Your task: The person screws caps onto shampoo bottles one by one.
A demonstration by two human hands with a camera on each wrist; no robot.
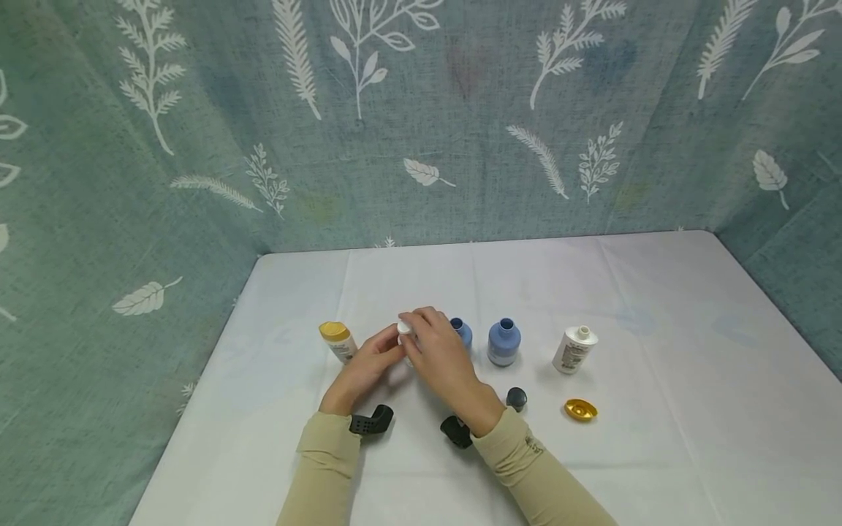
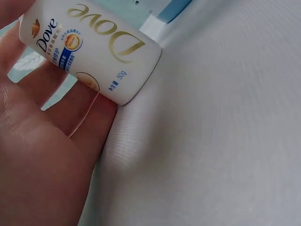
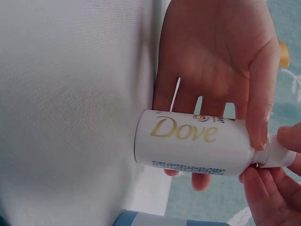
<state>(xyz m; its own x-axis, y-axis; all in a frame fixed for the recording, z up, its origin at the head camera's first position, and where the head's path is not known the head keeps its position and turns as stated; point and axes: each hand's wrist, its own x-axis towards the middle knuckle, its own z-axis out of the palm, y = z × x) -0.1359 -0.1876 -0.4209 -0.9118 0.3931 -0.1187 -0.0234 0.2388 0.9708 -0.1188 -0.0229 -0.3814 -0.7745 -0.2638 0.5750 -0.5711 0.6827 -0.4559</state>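
Observation:
A small white Dove bottle (image 3: 197,141) stands between the two hands, its base close to the white tablecloth. My left hand (image 1: 365,367) grips it from the left, fingers wrapped behind its body and the thumb near its neck. The gold lettering and a "50g" mark on the bottle (image 2: 106,52) show in the left wrist view. At its top is a white cap (image 3: 277,153), which my right hand (image 1: 442,358) pinches between thumb and fingers. From above, the right hand hides most of the bottle, with the cap (image 1: 404,328) showing between the hands.
Left of the hands stands a white bottle with a yellow cap (image 1: 338,337). To the right are two uncapped blue bottles (image 1: 463,334), (image 1: 503,345) and an uncapped white bottle (image 1: 574,352). A dark cap (image 1: 516,398) and a gold cap (image 1: 581,410) lie nearer the front.

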